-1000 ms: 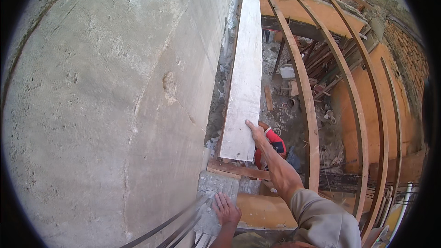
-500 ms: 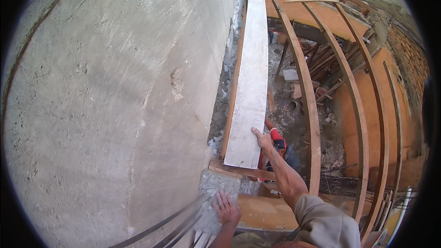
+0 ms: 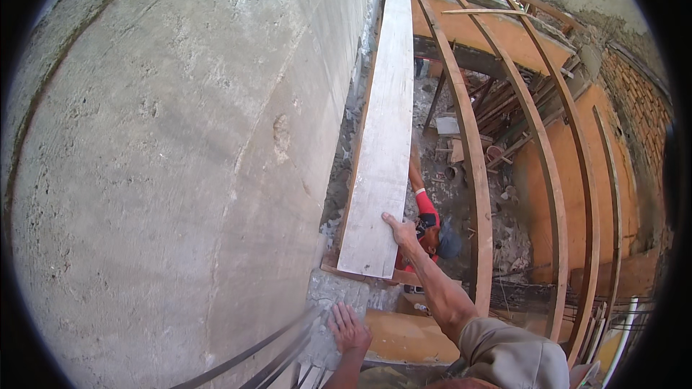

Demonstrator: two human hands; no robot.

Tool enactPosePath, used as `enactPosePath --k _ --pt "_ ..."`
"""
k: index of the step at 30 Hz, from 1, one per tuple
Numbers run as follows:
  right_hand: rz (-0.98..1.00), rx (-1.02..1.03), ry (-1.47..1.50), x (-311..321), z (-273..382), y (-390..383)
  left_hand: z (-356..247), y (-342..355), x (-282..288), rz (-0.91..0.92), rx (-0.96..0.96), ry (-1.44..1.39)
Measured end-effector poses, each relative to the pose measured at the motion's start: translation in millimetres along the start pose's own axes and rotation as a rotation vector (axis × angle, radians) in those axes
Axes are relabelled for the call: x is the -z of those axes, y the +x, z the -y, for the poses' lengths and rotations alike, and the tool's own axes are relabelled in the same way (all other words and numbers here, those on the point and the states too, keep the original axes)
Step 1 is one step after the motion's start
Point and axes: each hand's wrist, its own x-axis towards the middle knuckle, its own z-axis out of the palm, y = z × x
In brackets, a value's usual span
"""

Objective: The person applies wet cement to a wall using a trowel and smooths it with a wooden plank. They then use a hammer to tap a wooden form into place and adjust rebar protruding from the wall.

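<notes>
A long whitish board (image 3: 386,112) runs away from me beside the concrete wall, its near end over a short wooden crosspiece (image 3: 337,268). My right hand (image 3: 404,232) grips the board's right edge near that end, thumb on top and the other fingers hidden below. On the rough concrete ledge (image 3: 335,287) my left hand (image 3: 349,328) lies flat, fingers stretched out and holding nothing. Below the board, a person in a red-and-dark sleeve (image 3: 427,210) and a blue cap (image 3: 449,241) reaches an arm up beside its right edge.
A tall grey concrete wall (image 3: 166,173) fills the left. Several curved-looking wooden beams (image 3: 472,166) span the drop at right, above a rubble-strewn floor (image 3: 504,223) far below. Dark metal bars (image 3: 249,349) rise at lower left. An orange wall (image 3: 577,180) stands at right.
The board's near end has come closer to me and slightly left, my right hand moving with it. The person below now shows more of the raised arm. My left hand stays on the ledge.
</notes>
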Motion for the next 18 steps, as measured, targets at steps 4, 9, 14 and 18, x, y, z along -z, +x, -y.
enactPosePath --k 4,9,14,18 --pt "0.04 -0.03 0.028 6 -19 -8 2 0 -1 -0.024 -0.016 0.018" --pt "0.042 -0.036 -0.002 25 -33 1 2 5 -4 -0.059 -0.029 0.051" --pt "0.049 0.015 -0.038 19 -42 14 2 4 -3 -0.045 0.001 0.018" --pt "0.099 0.02 0.034 19 -48 9 4 2 -8 -0.037 -0.003 0.063"
